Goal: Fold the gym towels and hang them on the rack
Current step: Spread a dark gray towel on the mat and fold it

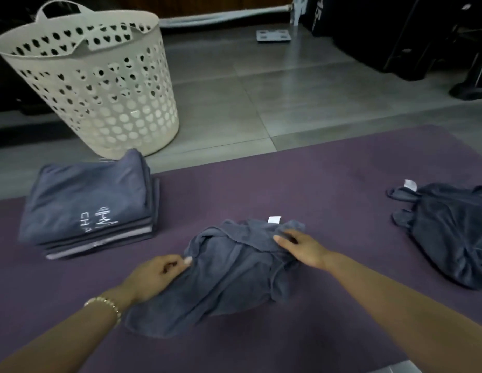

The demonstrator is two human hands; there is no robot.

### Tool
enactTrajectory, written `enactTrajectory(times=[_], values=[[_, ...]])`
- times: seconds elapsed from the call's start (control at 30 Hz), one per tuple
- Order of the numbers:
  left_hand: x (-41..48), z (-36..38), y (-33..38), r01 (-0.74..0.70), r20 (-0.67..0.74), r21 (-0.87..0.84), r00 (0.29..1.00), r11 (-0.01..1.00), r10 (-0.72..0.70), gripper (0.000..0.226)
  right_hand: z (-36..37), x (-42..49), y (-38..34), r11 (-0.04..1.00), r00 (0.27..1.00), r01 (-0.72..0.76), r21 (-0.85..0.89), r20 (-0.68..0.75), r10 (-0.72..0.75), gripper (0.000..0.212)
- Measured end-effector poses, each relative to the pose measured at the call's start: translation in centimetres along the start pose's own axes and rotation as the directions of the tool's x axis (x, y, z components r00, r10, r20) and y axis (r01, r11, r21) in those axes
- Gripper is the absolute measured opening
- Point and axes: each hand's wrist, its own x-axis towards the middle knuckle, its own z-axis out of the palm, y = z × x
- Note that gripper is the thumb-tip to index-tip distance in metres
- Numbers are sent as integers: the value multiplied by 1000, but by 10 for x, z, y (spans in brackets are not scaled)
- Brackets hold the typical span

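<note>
A crumpled blue-grey gym towel (231, 273) with a white tag lies on the purple mat (328, 189) in front of me. My left hand (156, 275) pinches the towel's left edge between thumb and fingers. My right hand (301, 247) grips its upper right part near the tag. A stack of folded towels (89, 208) with white lettering sits on the mat at the left. Another unfolded dark towel (447, 232) lies bunched at the right edge. No rack is in view.
A cream plastic laundry basket (99, 87) with heart-shaped holes stands on the grey tiled floor behind the stack. A small grey scale (273, 36) lies further back. Dark gym equipment (423, 36) fills the upper right.
</note>
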Motion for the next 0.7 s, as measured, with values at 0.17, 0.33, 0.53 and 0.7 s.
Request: enactTrajectory(times=[0.17, 0.33, 0.53, 0.7], values=[[7, 12, -3, 444, 254, -539, 896, 716, -364, 82, 18, 1, 2, 993, 993, -120, -17, 5, 120, 81], [9, 14, 16, 483, 305, -736, 862, 474, -405, 85, 17, -14, -4, 975, 994, -109, 196, 29, 106, 58], [15, 14, 26, 490, 353, -797, 852, 353, -386, 67, 3, -36, -15, 956, 984, -173, 238, 70, 161, 51], [19, 2, 32, 397, 314, -880, 898, 261, -308, 63, -7, -56, -20, 865, 987, -149, 479, 119, 105, 59]])
